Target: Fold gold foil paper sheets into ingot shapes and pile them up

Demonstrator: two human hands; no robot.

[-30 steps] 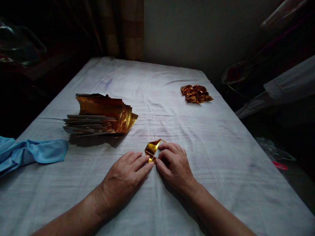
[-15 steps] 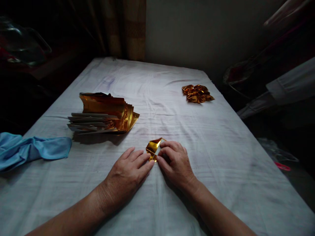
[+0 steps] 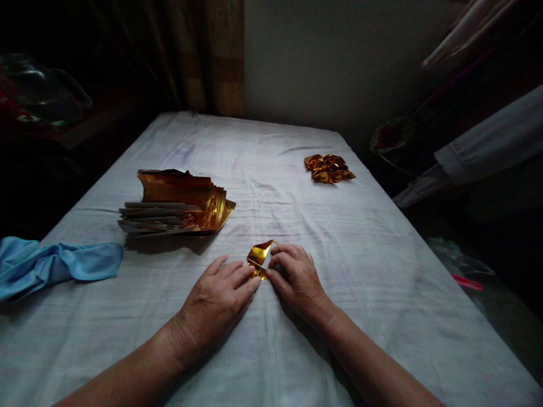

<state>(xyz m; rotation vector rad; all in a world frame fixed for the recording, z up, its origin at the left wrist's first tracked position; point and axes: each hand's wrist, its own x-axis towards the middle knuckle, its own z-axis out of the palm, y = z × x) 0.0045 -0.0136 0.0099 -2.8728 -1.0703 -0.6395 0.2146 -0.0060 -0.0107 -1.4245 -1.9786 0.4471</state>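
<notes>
A small gold foil paper (image 3: 258, 258), partly folded, lies on the white cloth (image 3: 297, 226) near the front. My left hand (image 3: 216, 299) rests flat on the cloth, fingers stretched out, their tips touching the paper's near corner. My right hand (image 3: 294, 277) has its fingers curled and pinched on the paper's right side. To the left stands a stack of gold foil sheets (image 3: 178, 202). A small heap of folded gold pieces (image 3: 327, 168) lies at the far right.
A crumpled blue cloth (image 3: 51, 264) lies at the left edge. Dark clutter surrounds the covered surface: a glass vessel (image 3: 46, 93) at the far left, pale fabric (image 3: 487, 144) at the right, a curtain and wall behind.
Both hands stay on the gold paper with hardly any movement. The view has shifted slightly, so everything sits a little lower and to the left.
</notes>
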